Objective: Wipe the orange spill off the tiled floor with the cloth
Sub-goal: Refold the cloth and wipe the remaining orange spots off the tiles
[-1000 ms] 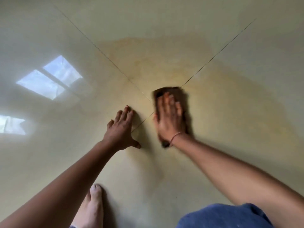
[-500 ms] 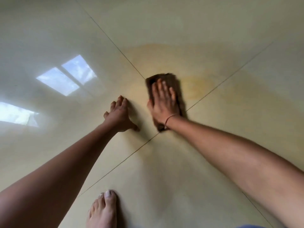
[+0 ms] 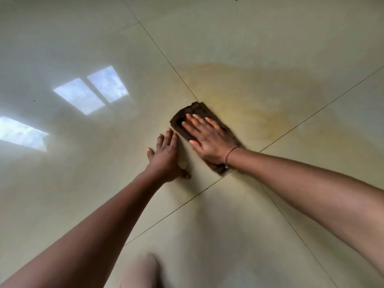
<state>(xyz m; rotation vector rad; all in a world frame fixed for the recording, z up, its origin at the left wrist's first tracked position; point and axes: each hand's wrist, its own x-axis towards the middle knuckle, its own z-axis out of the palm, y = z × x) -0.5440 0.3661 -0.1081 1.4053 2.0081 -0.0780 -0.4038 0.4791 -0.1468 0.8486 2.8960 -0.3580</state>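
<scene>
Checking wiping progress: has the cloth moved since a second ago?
Yes: the cloth, earlier straddling the rightward grout line, now lies beyond it, farther left.

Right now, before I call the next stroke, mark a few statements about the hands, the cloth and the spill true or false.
1. The right hand lies flat on the brown cloth. True.
2. The left hand holds a second cloth. False: it rests bare on the tiled floor, fingers spread.
3. The orange spill lies mainly to the right of the cloth. True.
4. The cloth is white. False: it is dark brown.
5. A band circles the right wrist. True.
6. The spill is wiped away completely. False: an orange stain shows across the tiles.
</scene>
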